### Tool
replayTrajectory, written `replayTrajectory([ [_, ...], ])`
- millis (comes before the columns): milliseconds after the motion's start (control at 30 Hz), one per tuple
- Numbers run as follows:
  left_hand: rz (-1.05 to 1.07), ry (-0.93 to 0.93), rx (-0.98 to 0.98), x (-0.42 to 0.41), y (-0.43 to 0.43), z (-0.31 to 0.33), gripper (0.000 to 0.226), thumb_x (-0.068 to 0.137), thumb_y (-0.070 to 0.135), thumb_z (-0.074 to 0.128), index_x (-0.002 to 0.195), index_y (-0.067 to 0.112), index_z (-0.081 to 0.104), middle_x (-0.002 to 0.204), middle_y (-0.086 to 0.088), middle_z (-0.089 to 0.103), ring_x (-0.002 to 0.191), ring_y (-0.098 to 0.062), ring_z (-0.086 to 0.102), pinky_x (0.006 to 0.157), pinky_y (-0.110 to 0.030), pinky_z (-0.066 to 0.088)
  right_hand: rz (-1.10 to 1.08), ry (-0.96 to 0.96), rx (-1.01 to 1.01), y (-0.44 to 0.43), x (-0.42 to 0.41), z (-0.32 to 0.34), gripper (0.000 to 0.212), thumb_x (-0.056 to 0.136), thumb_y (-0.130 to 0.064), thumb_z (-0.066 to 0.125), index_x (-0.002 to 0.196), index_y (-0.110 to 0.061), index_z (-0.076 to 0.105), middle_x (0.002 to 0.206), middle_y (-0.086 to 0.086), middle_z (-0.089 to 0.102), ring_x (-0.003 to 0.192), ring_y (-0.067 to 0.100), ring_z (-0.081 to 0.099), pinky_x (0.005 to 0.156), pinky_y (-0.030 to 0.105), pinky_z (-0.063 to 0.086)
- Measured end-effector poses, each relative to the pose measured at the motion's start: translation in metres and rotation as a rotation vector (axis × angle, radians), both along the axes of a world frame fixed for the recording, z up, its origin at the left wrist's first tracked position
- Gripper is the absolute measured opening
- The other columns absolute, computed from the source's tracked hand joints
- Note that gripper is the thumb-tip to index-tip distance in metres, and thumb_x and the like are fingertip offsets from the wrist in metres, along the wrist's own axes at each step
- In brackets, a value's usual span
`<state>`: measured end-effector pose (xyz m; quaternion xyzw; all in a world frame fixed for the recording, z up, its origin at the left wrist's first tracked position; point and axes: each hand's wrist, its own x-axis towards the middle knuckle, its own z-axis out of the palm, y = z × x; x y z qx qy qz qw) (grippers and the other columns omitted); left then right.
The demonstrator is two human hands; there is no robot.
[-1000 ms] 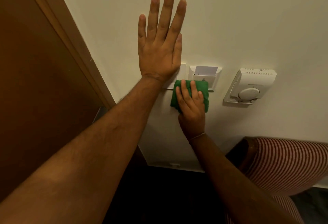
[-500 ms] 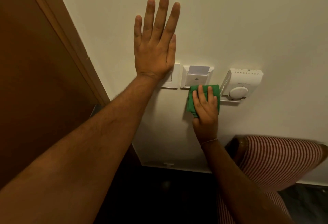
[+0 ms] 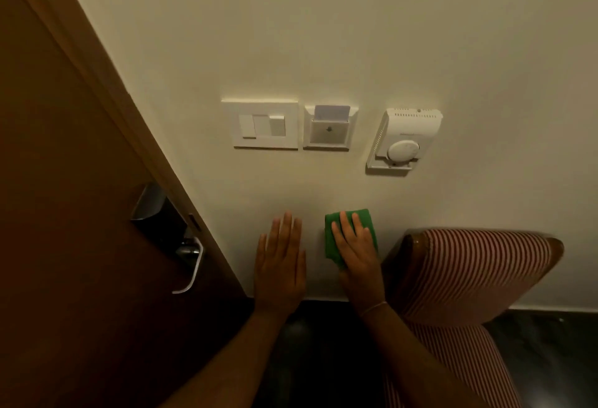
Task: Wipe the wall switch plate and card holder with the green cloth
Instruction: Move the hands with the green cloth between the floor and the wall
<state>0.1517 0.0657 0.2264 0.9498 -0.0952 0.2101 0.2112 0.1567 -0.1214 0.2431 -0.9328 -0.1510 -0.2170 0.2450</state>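
Observation:
The white switch plate (image 3: 265,125) with three rockers sits on the cream wall, fully uncovered. Right beside it is the white card holder (image 3: 329,131) with a pale card standing in its slot. Well below both, my right hand (image 3: 356,255) lies flat on the folded green cloth (image 3: 351,229), pressing it to the wall. My left hand (image 3: 281,265) is flat with fingers together, held low against the wall to the left of the cloth, holding nothing.
A white thermostat (image 3: 404,139) with a round dial hangs right of the card holder. A brown wooden door (image 3: 64,213) with a metal lever handle (image 3: 191,265) fills the left. A red-striped chair (image 3: 469,275) stands close at lower right, over a dark floor.
Both hands have dropped down the wall. The left hand left its spot above the switch plate. The right hand slid the cloth away from the card holder's lower edge, leaving both plates uncovered.

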Motion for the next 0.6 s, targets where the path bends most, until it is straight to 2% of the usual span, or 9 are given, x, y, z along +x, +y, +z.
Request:
replayTrajectory([
  [67,0.008,0.095,0.024,-0.019,-0.010,-0.023,0.066,0.117,0.036,0.034,0.180,0.020,0.024,0.189,0.001,0.013,0.176,-0.018,0.004,0.141,-0.037,-0.003,0.019,0.068,-0.037,-0.011,-0.016,-0.020,0.066,0.091,-0.015,0.048,0.157,-0.012,0.038,0.168,0.006,0.028,0.162,0.021,0.006,0.133,0.039,0.005],
  [133,-0.008,0.165,0.059,-0.032,-0.022,-0.045,0.066,0.116,0.034,0.035,0.179,0.017,0.027,0.188,-0.002,0.016,0.176,-0.016,0.001,0.141,-0.036,-0.005,0.023,0.149,-0.056,-0.024,-0.033,-0.044,0.073,0.087,-0.008,0.047,0.159,-0.013,0.034,0.169,0.005,0.026,0.162,0.022,0.008,0.133,0.038,0.004],
  [200,-0.047,0.216,0.092,-0.046,-0.032,-0.066,0.065,0.116,0.033,0.038,0.178,0.016,0.029,0.188,-0.003,0.019,0.175,-0.019,0.008,0.141,-0.039,0.001,0.012,0.219,-0.078,-0.039,-0.053,-0.071,0.086,0.078,0.002,0.048,0.160,-0.015,0.031,0.170,0.005,0.024,0.161,0.025,0.011,0.132,0.043,0.010],
  [300,-0.101,0.295,0.123,-0.060,-0.050,-0.097,0.064,0.117,0.034,0.032,0.178,0.015,0.029,0.187,-0.004,0.020,0.173,-0.027,0.021,0.138,-0.048,0.016,-0.019,0.333,-0.100,-0.067,-0.082,-0.112,0.097,0.066,0.010,0.058,0.158,-0.012,0.037,0.169,0.007,0.027,0.160,0.029,0.017,0.128,0.048,0.020],
  [367,-0.137,0.360,0.114,-0.066,-0.061,-0.117,0.065,0.117,0.035,0.029,0.179,0.015,0.024,0.188,-0.003,0.016,0.174,-0.024,0.015,0.139,-0.044,0.008,-0.035,0.422,-0.126,-0.087,-0.101,-0.138,0.099,0.061,0.015,0.065,0.155,-0.008,0.043,0.166,0.012,0.032,0.157,0.035,0.021,0.126,0.056,0.027],
  [433,-0.154,0.400,0.132,-0.070,-0.070,-0.136,0.066,0.117,0.036,0.026,0.179,0.015,0.020,0.188,-0.004,0.014,0.173,-0.018,0.004,0.139,-0.038,-0.002,-0.045,0.533,-0.154,-0.107,-0.118,-0.164,0.094,0.061,0.016,0.068,0.151,-0.003,0.048,0.163,0.018,0.036,0.153,0.045,0.024,0.119,0.066,0.034],
  [533,-0.184,0.511,0.155,-0.081,-0.083,-0.168,0.067,0.117,0.042,0.014,0.179,0.021,0.001,0.187,0.002,-0.005,0.172,-0.013,-0.016,0.140,-0.037,-0.008,-0.081,0.634,-0.177,-0.135,-0.138,-0.197,0.081,0.070,0.010,0.067,0.149,-0.002,0.050,0.162,0.020,0.037,0.151,0.049,0.027,0.119,0.067,0.033],
  [600,-0.204,0.558,0.172,-0.089,-0.093,-0.190,0.067,0.116,0.042,0.013,0.178,0.022,-0.002,0.186,0.005,-0.011,0.173,-0.014,-0.016,0.140,-0.038,-0.011,-0.099,0.657,-0.170,-0.149,-0.145,-0.220,0.068,0.077,0.002,0.065,0.145,0.000,0.055,0.158,0.024,0.043,0.147,0.052,0.033,0.116,0.066,0.036],
])
